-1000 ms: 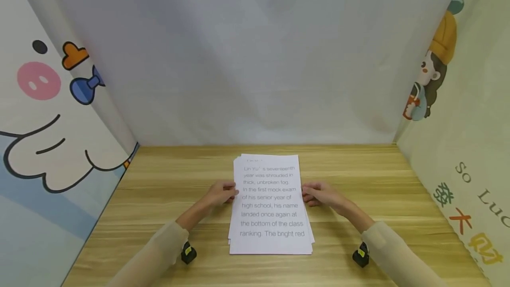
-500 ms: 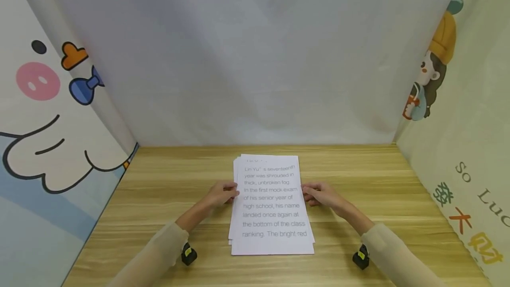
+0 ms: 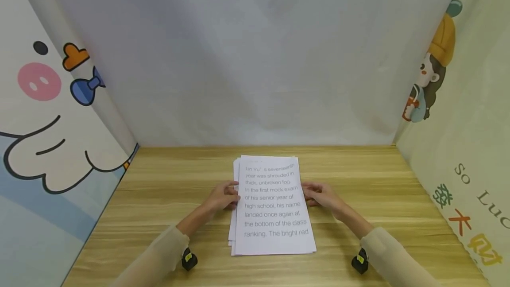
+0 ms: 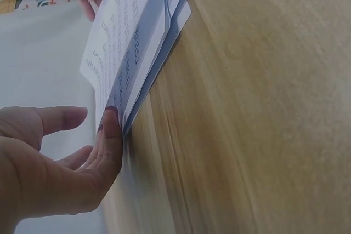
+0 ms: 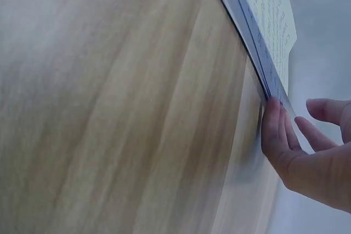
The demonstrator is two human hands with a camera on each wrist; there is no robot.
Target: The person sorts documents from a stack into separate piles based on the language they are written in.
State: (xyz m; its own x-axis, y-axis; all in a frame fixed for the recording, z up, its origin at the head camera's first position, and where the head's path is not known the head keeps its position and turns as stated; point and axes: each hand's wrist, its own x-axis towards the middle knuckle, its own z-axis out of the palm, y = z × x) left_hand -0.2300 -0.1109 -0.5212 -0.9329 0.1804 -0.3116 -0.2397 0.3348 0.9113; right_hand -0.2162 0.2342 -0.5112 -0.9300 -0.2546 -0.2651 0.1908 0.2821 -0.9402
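A stack of printed paper sheets (image 3: pixel 274 216) lies on the wooden table, its edges uneven and its lower left corners fanned out. At its left edge is my left hand (image 3: pixel 222 196), fingertips touching the sheets. In the left wrist view the thumb of the left hand (image 4: pixel 60 173) stands away from the paper. My right hand (image 3: pixel 323 196) is at the opposite edge. The right wrist view has the fingers of the right hand (image 5: pixel 310 157) against the sheets' side, thumb apart. Some sheets of the stack (image 4: pixel 159 36) bow up and separate at the side.
The wooden table (image 3: pixel 171 163) meets a pale back wall (image 3: pixel 259 65). Printed side panels stand at left (image 3: pixel 24 154) and right (image 3: pixel 438 154). A small black device (image 3: pixel 189 259) is at the left cuff, and another black device (image 3: pixel 360 261) at the right cuff.
The top sheet has shifted slightly right at its lower end, baring more of the sheets under it at left. My left fingers have moved a little; the right hand stays nearly in place.
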